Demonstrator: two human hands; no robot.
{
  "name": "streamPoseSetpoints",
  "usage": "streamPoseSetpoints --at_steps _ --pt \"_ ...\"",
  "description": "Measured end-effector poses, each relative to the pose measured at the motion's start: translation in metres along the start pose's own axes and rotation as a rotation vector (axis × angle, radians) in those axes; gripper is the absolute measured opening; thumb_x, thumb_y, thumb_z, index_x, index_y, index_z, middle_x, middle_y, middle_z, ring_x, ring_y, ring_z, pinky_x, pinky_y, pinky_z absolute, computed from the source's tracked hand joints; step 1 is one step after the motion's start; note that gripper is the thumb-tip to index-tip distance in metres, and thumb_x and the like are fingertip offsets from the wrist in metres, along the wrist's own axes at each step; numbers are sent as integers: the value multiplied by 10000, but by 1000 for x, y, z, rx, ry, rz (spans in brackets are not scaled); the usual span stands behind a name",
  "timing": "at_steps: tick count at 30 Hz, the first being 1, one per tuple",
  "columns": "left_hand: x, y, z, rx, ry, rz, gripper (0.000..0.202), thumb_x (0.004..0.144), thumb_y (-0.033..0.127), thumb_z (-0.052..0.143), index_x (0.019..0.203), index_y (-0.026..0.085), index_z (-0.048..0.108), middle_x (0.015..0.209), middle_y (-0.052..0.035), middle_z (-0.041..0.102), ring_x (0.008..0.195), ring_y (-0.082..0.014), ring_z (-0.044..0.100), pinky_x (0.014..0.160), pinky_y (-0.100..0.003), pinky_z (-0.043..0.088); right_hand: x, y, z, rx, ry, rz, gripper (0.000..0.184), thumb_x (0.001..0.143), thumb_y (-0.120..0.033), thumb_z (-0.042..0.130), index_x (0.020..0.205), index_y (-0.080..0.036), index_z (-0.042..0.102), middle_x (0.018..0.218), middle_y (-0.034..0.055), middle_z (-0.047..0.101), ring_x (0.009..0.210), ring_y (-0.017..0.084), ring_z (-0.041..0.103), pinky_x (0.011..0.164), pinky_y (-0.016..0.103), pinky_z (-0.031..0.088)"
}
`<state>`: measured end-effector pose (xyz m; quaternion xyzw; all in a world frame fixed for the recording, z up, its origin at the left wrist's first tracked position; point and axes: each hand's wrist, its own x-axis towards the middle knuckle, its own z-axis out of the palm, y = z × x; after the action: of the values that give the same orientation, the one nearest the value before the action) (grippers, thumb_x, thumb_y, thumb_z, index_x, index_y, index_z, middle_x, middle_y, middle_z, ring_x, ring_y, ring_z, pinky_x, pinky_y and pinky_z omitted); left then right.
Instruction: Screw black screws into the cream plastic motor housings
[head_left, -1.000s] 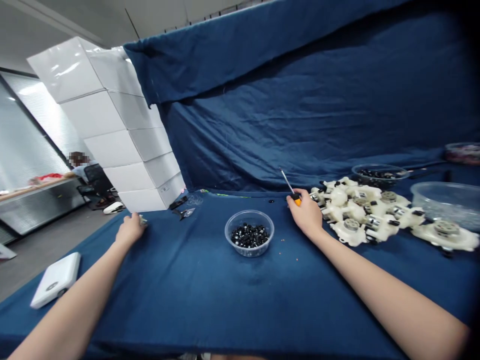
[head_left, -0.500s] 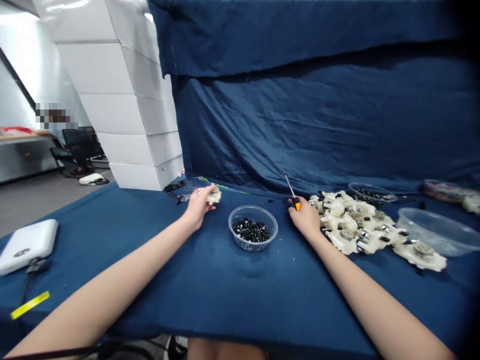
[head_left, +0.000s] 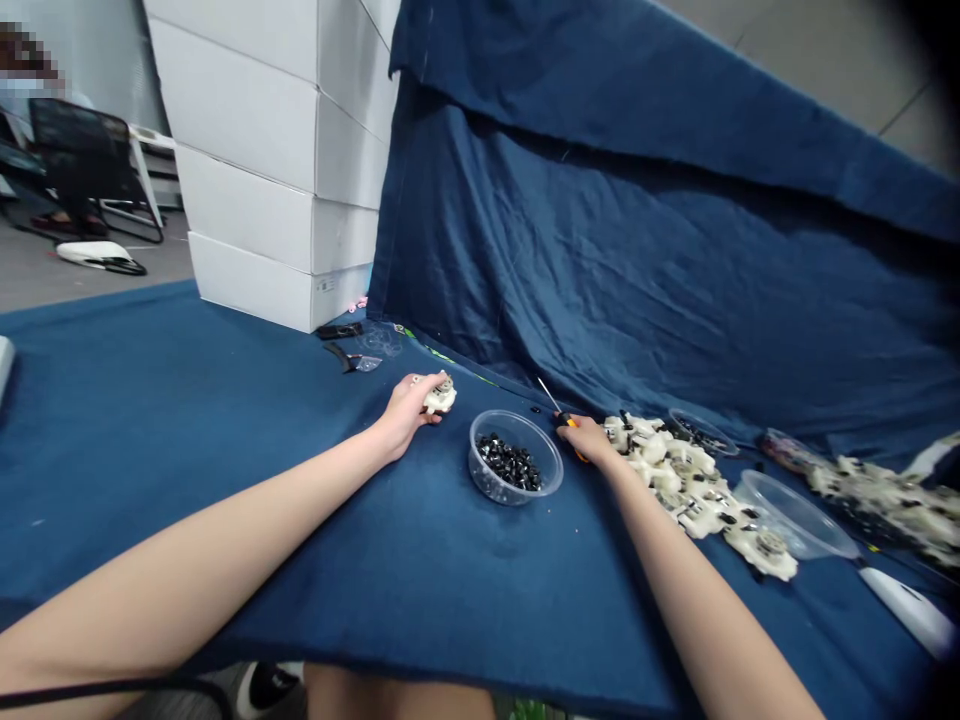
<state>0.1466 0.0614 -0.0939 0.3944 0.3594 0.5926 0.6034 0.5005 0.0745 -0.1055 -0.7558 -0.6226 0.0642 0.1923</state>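
1. The left hand (head_left: 405,415) curls its fingers around a cream plastic housing (head_left: 440,395), gripping it; the right hand (head_left: 589,440) is closed on an orange-handled screwdriver (head_left: 568,421).
2. Between the hands sits a clear plastic bowl (head_left: 516,458) of small black parts.
3. Just right of the right hand, more cream housings (head_left: 679,465) lie heaped on the wrinkled blue cloth (head_left: 187,400).
4. Far left, white cartons (head_left: 270,170) stand stacked.

The one view is worn on the person's head at the near edge of the worktop (head_left: 150,420), looking forward and down from close above it. It faces the blue cloth backdrop (head_left: 600,250) at the far side, rolled so the scene slopes down rightward; the left forearm (head_left: 225,540) and right forearm (head_left: 675,570) enter from the near edge.
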Motion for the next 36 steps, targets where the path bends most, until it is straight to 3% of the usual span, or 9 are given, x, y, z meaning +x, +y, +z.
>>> streamPoseSetpoints --at_steps 10,12,16,18,20,23,27,30,36 --pt "-10 4 13 44 -56 86 397 789 421 870 1012 169 658 927 -82 742 772 -196 705 552 -247 490 -26 -9 -3 285 179 -142 313 1036 -371 729 1290 -186 723 1426 114 680 1305 271 656 1133 526 545" --pt "-15 8 19 20 -100 115 373 808 428 855 997 170 663 943 -78 740 800 -202 708 577 -254 497 -32 -10 -9 402 227 -129 285 1031 -370 737 1247 -183 741 1344 103 724 1213 244 700 1078 484 580" --pt "-28 12 31 -34 -228 168 301 854 375 833 1022 159 707 980 -74 722 835 -194 677 624 -270 516 -51 -14 -21 683 272 -96 340 968 -407 792 1186 -152 739 982 43 789 705 150 720 686 310 609" --pt "-34 12 36 -26 -296 169 308 876 344 825 1105 161 732 1048 -85 732 864 -193 670 640 -269 519 -63 -22 -25 824 307 -122 368 916 -485 816 1097 -177 725 1048 58 808 617 124 684 589 271 562" --pt "-40 11 40 -3 -313 169 374 862 315 848 1190 189 722 1099 -82 742 906 -208 686 647 -265 522 -76 -33 -29 937 324 -164 370 914 -531 807 1017 -195 692 1120 73 813 566 84 628 549 245 530" --pt "-51 11 46 8 -320 147 387 823 304 905 1120 210 675 1061 -57 748 910 -207 701 682 -262 534 -93 -49 -34 1043 283 -242 349 875 -483 861 953 -208 660 1052 66 818 527 83 622 513 239 525" --pt "-62 17 52 19 -422 90 307 890 384 886 1031 196 688 972 -30 737 849 -158 677 721 -239 526 -112 -60 -35 1086 214 -352 321 857 -396 906 1085 -248 736 969 22 815 529 97 659 510 235 552" --pt "-64 23 53 13 -450 89 260 924 396 858 1002 197 709 957 -21 727 851 -153 672 754 -241 539 -122 -65 -33 1061 164 -422 217 904 -381 878 1053 -243 803 965 42 827 529 91 664 521 230 563" --pt "-64 27 50 -16 -475 61 351 966 499 804 1090 192 688 1025 -60 715 845 -166 682 608 -219 495 -128 -70 -29 1026 189 -471 168 948 -383 837 1038 -243 817 826 13 786 519 91 659 498 209 533"
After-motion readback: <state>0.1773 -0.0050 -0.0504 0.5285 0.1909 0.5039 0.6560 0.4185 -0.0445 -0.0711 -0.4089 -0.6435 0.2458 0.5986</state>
